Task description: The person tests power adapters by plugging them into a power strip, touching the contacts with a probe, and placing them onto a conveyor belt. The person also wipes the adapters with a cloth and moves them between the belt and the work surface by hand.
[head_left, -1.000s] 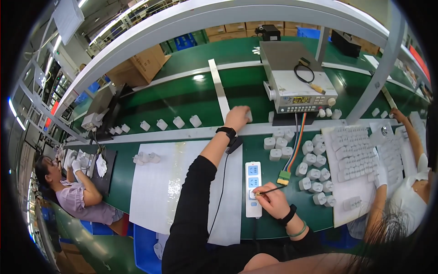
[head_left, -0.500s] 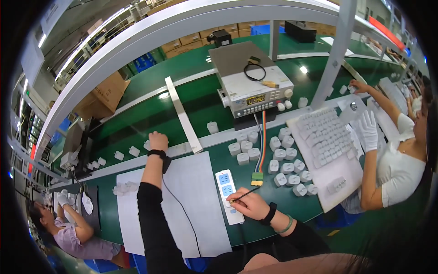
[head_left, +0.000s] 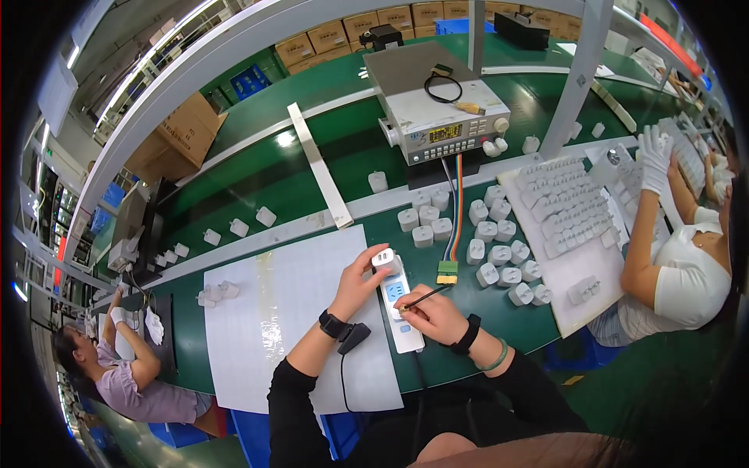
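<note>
- Left hand (head_left: 356, 282) has moved from the green belt (head_left: 351, 144) to the power strip (head_left: 408, 338), now pinching a white charger block (head_left: 383, 262).
- Charger is at the strip's far end, slotted face up (can't tell if it's seated).
- Right hand (head_left: 438, 317) pinches the end of a black cable (head_left: 425, 296), near the charger.
- Handling, my guess: light, rigid, smooth enough to slip; shell may scuff if dropped.
- Best hold: opposite side walls, fingertips off the slots.
</note>
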{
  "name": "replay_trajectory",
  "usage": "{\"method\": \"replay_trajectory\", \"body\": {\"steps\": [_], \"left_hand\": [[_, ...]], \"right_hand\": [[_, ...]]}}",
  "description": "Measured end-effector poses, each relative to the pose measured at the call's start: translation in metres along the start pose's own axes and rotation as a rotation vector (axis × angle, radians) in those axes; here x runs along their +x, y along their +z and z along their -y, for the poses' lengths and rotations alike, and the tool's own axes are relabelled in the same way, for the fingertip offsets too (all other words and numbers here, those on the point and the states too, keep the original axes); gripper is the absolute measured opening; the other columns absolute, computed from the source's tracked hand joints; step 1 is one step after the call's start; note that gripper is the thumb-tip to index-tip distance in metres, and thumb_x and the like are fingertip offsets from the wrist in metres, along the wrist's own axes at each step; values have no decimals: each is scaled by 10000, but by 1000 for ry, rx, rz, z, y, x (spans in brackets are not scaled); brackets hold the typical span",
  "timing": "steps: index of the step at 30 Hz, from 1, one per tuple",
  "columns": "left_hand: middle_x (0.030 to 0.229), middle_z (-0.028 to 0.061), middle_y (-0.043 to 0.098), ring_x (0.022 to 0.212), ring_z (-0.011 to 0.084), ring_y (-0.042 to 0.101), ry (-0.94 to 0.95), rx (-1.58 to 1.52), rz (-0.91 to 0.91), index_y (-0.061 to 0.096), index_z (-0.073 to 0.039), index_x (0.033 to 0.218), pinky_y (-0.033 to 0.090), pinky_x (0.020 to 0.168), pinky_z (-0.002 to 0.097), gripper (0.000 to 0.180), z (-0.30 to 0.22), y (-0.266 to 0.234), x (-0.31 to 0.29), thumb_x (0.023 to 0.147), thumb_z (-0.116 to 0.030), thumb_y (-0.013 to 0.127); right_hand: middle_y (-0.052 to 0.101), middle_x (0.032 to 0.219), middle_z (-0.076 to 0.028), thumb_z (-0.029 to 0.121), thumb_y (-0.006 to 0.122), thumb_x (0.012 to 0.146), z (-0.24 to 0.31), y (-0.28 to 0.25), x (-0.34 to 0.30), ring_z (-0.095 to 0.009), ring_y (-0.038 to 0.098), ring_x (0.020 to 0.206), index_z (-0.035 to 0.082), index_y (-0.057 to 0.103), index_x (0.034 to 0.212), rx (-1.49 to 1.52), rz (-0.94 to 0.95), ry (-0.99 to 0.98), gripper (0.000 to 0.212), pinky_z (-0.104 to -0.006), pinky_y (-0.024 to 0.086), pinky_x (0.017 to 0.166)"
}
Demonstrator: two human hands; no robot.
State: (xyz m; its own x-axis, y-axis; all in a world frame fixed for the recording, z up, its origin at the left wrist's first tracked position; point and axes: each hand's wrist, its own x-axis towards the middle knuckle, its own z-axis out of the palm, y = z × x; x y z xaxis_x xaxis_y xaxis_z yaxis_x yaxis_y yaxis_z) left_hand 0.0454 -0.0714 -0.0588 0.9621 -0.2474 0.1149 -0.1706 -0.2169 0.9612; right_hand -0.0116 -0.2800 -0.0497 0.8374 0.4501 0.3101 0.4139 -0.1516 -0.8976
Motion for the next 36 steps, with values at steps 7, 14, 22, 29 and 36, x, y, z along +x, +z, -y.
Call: {"method": "replay_trajectory", "body": {"steps": [7, 14, 22, 29, 36], "left_hand": [[1138, 96, 647, 1019, 251, 622, 227, 551, -25, 562, -66, 1240, 475, 882, 334, 461, -7, 6, -4, 809, -155, 699], [1105, 81, 649, 962, 255, 612, 297, 577, -94, 577, -99, 1211, 461, 842, 355, 441, -12, 7, -5, 798, -192, 701], [1197, 76, 617, 1096, 255, 571, 253, 322, 61, 597, -84, 1162, 383, 948, 378, 424, -5, 20, -60, 778, -212, 720], [1194, 59, 623, 1107, 232, 571, 240, 342, 142, 602, -113, 1169, 384, 929, 360, 424, -1, 26, -60, 773, -205, 720], [1188, 33, 630, 1112, 212, 566, 246, 297, 166, 600, -126, 1198, 357, 955, 358, 456, 3, 26, -58, 764, -181, 727]], "right_hand": [[559, 902, -56, 143, 630, 873, -4, -1, -3, -168, 616, 700, 85, 643, 1028, -19, -2, -11, 166, -271, 498, 634], [547, 887, -56, 137, 627, 873, 0, 0, 0, -169, 607, 710, 88, 641, 1031, -28, 3, 1, 166, -275, 489, 639], [561, 868, -84, 61, 595, 868, -3, 4, 2, -203, 588, 735, 50, 635, 1020, -98, -49, -129, 157, -289, 476, 652], [617, 902, -103, 40, 559, 880, 4, 1, 9, -248, 611, 769, 26, 633, 965, -182, -96, -277, 114, -331, 486, 669], [639, 960, -100, 48, 543, 886, -1, -10, 62, -284, 610, 806, 2, 634, 944, -47, -288, -113, 117, -341, 490, 744]]}}
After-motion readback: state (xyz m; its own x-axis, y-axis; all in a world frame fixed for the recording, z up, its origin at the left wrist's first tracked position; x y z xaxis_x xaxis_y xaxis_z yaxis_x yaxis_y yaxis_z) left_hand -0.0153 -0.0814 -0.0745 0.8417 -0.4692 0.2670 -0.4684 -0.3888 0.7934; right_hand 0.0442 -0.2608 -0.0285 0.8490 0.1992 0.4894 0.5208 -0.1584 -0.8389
